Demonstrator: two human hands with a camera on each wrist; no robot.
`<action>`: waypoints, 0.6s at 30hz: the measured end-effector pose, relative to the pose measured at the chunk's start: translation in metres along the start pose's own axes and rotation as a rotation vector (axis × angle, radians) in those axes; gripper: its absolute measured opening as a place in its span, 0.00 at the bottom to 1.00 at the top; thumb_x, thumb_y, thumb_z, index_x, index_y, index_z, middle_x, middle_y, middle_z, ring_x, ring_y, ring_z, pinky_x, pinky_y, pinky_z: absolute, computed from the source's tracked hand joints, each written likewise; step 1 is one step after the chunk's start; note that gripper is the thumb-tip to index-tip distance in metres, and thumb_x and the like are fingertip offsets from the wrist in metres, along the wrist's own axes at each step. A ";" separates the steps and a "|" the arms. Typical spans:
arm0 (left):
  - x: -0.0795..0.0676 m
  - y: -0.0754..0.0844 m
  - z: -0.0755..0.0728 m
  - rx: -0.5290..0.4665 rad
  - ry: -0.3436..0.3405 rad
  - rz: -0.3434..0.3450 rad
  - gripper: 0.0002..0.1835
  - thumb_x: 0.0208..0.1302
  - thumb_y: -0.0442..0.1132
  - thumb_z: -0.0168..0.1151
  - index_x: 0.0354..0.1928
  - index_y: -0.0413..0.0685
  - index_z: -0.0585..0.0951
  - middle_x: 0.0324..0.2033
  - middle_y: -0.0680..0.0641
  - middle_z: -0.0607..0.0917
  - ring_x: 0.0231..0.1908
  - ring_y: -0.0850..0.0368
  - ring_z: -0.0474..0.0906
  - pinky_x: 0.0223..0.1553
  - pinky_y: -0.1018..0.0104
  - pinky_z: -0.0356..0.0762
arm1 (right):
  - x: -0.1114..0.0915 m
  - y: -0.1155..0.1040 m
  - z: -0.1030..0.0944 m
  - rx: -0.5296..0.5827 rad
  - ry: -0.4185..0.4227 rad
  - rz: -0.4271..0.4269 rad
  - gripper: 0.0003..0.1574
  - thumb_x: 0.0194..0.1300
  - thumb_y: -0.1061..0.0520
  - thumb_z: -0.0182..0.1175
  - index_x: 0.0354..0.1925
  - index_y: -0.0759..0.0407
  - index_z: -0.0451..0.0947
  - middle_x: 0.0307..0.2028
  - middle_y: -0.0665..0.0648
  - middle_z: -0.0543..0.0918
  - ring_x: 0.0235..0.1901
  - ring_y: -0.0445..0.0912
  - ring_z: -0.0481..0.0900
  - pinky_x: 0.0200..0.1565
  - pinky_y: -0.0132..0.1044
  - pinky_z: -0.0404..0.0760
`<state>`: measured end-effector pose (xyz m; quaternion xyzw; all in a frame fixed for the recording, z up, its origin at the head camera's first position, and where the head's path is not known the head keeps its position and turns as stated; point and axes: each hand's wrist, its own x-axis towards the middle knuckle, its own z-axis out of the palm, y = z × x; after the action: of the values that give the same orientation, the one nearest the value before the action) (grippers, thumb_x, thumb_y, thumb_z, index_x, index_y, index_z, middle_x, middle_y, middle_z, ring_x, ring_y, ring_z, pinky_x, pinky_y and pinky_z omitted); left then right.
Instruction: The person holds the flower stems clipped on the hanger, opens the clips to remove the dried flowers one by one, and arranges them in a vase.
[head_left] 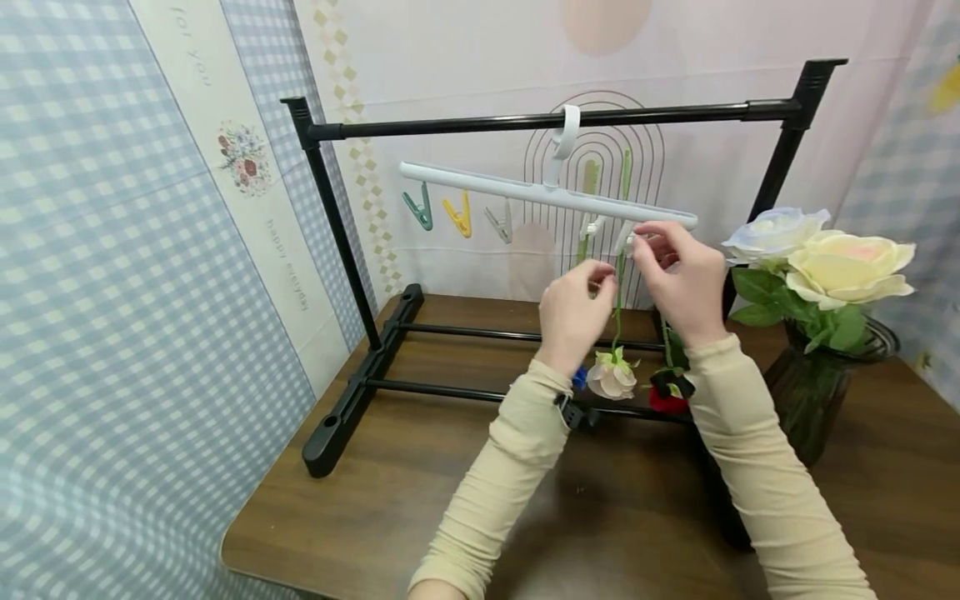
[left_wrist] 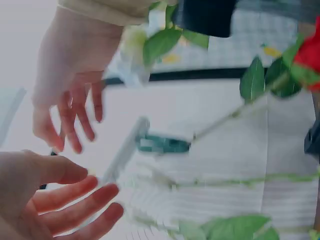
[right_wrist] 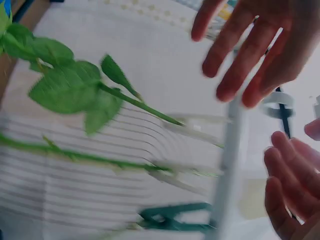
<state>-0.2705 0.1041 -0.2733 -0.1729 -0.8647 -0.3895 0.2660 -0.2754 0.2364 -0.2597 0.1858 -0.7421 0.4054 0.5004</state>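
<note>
A pale blue-white clip hanger (head_left: 551, 193) hangs tilted from a black rail, its right end lower. My left hand (head_left: 576, 312) is just below its right half, and my right hand (head_left: 684, 279) is beside its right end. In the wrist views the fingers of the left hand (left_wrist: 65, 200) and right hand (right_wrist: 292, 182) are loosely bent, with nothing between them. A dark green clip (right_wrist: 175, 217), hidden in the head view, grips the stem of a red rose (head_left: 667, 398). Two white clips (right_wrist: 185, 172) hold the stems of a pale pink rose (head_left: 612, 377) and a blue flower (head_left: 580, 377).
Teal, yellow and grey clips (head_left: 459, 215) dangle from the hanger's left half. The black rack (head_left: 450, 127) stands on a brown wooden table (head_left: 420, 467). A glass vase (head_left: 810, 408) with pale artificial roses (head_left: 851, 262) stands at the right. Checked cloth (head_left: 97, 292) hangs at the left.
</note>
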 end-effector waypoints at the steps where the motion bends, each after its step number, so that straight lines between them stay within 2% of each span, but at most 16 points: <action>1: 0.004 -0.005 -0.001 -0.025 0.028 -0.016 0.12 0.67 0.43 0.59 0.49 0.53 0.84 0.42 0.54 0.89 0.41 0.61 0.84 0.44 0.69 0.75 | 0.002 0.005 0.006 -0.007 -0.024 0.034 0.12 0.65 0.62 0.58 0.43 0.66 0.83 0.28 0.67 0.86 0.24 0.16 0.67 0.31 0.15 0.67; 5: 0.021 -0.024 0.002 -0.090 0.108 -0.087 0.19 0.66 0.42 0.60 0.57 0.49 0.78 0.52 0.49 0.83 0.52 0.53 0.79 0.54 0.58 0.73 | 0.006 0.019 0.029 -0.028 -0.090 0.157 0.15 0.67 0.58 0.56 0.48 0.62 0.82 0.28 0.66 0.87 0.19 0.16 0.66 0.27 0.17 0.66; 8: 0.032 -0.037 0.009 -0.102 0.115 -0.148 0.25 0.65 0.43 0.61 0.63 0.49 0.72 0.57 0.47 0.79 0.57 0.51 0.75 0.59 0.54 0.70 | 0.004 0.026 0.043 -0.073 -0.122 0.227 0.16 0.68 0.55 0.55 0.48 0.61 0.82 0.29 0.64 0.87 0.16 0.18 0.66 0.24 0.19 0.66; 11: 0.040 -0.047 0.017 -0.127 0.049 -0.216 0.31 0.66 0.48 0.61 0.69 0.51 0.67 0.63 0.46 0.76 0.62 0.49 0.72 0.63 0.51 0.67 | 0.004 0.030 0.051 -0.143 -0.167 0.289 0.20 0.69 0.51 0.55 0.51 0.62 0.82 0.29 0.64 0.88 0.15 0.27 0.70 0.22 0.23 0.66; 15: 0.048 -0.057 0.029 -0.201 -0.063 -0.300 0.35 0.67 0.53 0.59 0.73 0.53 0.61 0.65 0.46 0.74 0.66 0.47 0.69 0.67 0.50 0.63 | 0.007 0.031 0.060 -0.199 -0.237 0.366 0.30 0.68 0.46 0.55 0.61 0.62 0.75 0.33 0.65 0.88 0.16 0.44 0.78 0.19 0.27 0.65; 18: 0.049 -0.065 0.037 -0.278 -0.105 -0.328 0.34 0.69 0.51 0.58 0.73 0.52 0.60 0.62 0.45 0.78 0.66 0.47 0.70 0.67 0.51 0.64 | 0.011 0.030 0.066 -0.192 -0.247 0.415 0.34 0.67 0.44 0.56 0.64 0.62 0.72 0.34 0.66 0.88 0.14 0.43 0.76 0.18 0.28 0.64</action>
<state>-0.3541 0.0952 -0.3024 -0.0851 -0.8317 -0.5337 0.1274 -0.3397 0.2038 -0.2738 0.0294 -0.8548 0.4014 0.3277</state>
